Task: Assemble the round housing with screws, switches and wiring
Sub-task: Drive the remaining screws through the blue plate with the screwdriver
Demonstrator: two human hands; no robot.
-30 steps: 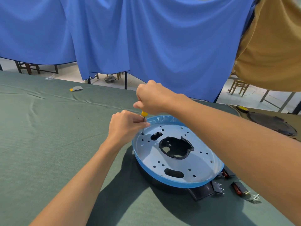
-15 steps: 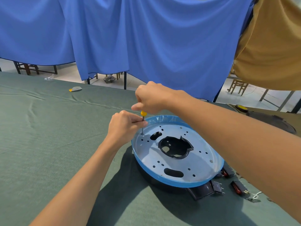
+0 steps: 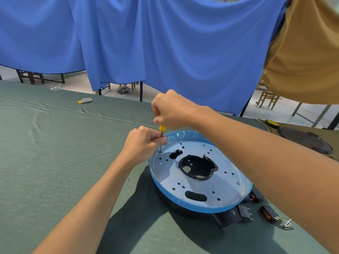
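The round housing (image 3: 227, 186), a pale metal plate with a blue film rim and a black centre opening, lies on the green tablecloth. A screwdriver (image 3: 161, 133) with a yellow handle stands upright with its tip at a hole near the plate's far left edge. My right hand (image 3: 172, 110) grips the handle from above. My left hand (image 3: 143, 143) pinches the metal shaft just above the plate. Two screws sit in the plate, one at the far rim (image 3: 204, 145), one at the right (image 3: 238, 183). Rocker switches (image 3: 266, 213) lie beside the housing at the lower right.
A black base part (image 3: 227, 217) sticks out under the housing's near edge. A dark round cover (image 3: 304, 140) with a yellow piece (image 3: 272, 123) lies at the far right. A small grey-yellow item (image 3: 85, 100) sits far left. Blue and tan drapes hang behind the table.
My right hand has shifted slightly on the screwdriver handle, as in turning it. The left hand stays pinched on the shaft. The housing has not moved.
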